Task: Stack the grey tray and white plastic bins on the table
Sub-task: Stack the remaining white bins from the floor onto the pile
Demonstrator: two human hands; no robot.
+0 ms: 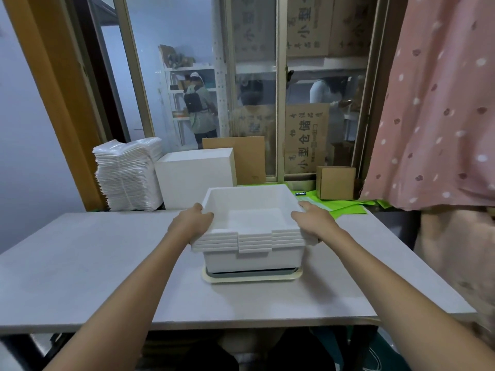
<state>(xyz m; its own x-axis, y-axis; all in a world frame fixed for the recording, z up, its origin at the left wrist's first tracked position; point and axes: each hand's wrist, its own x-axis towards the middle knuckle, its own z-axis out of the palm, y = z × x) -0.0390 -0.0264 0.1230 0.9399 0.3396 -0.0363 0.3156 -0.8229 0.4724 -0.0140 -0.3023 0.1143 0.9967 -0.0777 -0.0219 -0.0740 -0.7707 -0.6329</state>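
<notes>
Here, nearest you, the grey table (pixel 107 263) runs across the view, and both your forearms reach out over it. On its middle sits the grey tray (pixel 251 274) with a cream rim, and the nested stack of white plastic bins (pixel 251 236) stands inside it, several rims showing one above another at the front. Your left hand (pixel 191 223) grips the left rim of the stack, thumb hooked over the top edge and fingers curled down the outer wall. Your right hand (pixel 312 219) holds the right rim the same way, thumb lying along the top edge; its fingers are hidden behind the wall, so you cannot see how far they wrap.

Just beyond the bins, at the far right edge of the table, lie bright green sheets (pixel 345 206), with a small cardboard box (pixel 336 183) standing behind them. To the far left stands a tall pile of white trays in plastic wrap (pixel 128 175), and beside it a white foam box (pixel 195 175). A pink dotted curtain (pixel 434 116) hangs at the right. Behind everything is a window (pixel 254 89), with cardboard cartons and people visible through the glass.
</notes>
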